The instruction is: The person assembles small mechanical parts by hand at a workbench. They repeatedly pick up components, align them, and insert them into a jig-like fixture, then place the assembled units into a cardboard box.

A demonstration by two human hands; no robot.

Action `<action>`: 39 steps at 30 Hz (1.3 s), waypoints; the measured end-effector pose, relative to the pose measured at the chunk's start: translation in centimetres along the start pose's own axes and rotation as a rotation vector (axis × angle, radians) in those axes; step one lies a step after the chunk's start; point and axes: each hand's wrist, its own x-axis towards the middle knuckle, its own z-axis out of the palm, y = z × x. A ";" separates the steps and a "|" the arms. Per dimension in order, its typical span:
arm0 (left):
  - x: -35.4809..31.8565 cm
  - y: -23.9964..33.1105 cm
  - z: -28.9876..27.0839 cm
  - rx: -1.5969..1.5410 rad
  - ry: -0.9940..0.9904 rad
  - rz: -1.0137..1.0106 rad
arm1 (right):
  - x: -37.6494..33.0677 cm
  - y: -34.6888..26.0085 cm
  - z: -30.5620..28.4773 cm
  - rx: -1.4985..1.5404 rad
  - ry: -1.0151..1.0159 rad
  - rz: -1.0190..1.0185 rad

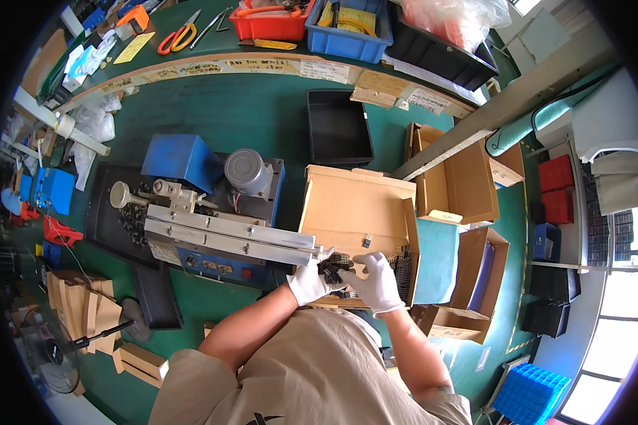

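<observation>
At the left edge of the green surface (262, 117) lie blue blocks and a red piece, with folded cardboard near the front-left corner. Next comes the machine (213, 205): a blue housing, a grey round motor, and a long metal rail (227, 237) that slopes toward the person. A black tray (113, 219) under it holds small dark parts.

The left hand (308, 282), gloved in white, sits at the rail's end, fingers curled shut around a cluster of small black parts (332, 265). The right hand (379, 283), also gloved, is just beside it, touching the same cluster, fingers pinched on it; how firm that pinch is cannot be told. Both hands hover over the near edge of the open cardboard box (358, 205), where one loose part (367, 242) lies on the floor and more dark parts sit along the right wall.

To handle this well, I judge the cluster should stay level with the rail's mouth and be fed in line, with the left hand steadying and the right guiding, held over the box so that any drop lands inside.

Further right stand an empty black bin (338, 127) toward the back, then more open cartons.
</observation>
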 end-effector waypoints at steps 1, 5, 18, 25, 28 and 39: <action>0.0 0.0 -0.1 0.003 -0.017 0.006 | -0.4 0.2 1.0 -0.046 0.035 -0.034; -0.4 -0.1 -1.2 0.014 -0.053 0.027 | -0.9 0.5 2.7 0.107 0.083 -0.030; -1.2 0.1 -0.9 -0.004 -0.174 -0.086 | -2.6 -2.2 1.4 0.226 0.233 -0.185; -1.8 0.4 -0.7 0.114 -0.183 -0.145 | -3.3 -1.1 0.6 0.417 -0.033 0.143; -1.6 0.4 -1.5 0.077 -0.188 -0.168 | -3.3 -1.3 0.5 0.748 -0.070 0.343; -2.0 0.9 -3.0 0.049 -0.139 -0.174 | -1.6 -1.2 0.8 0.410 0.062 -0.103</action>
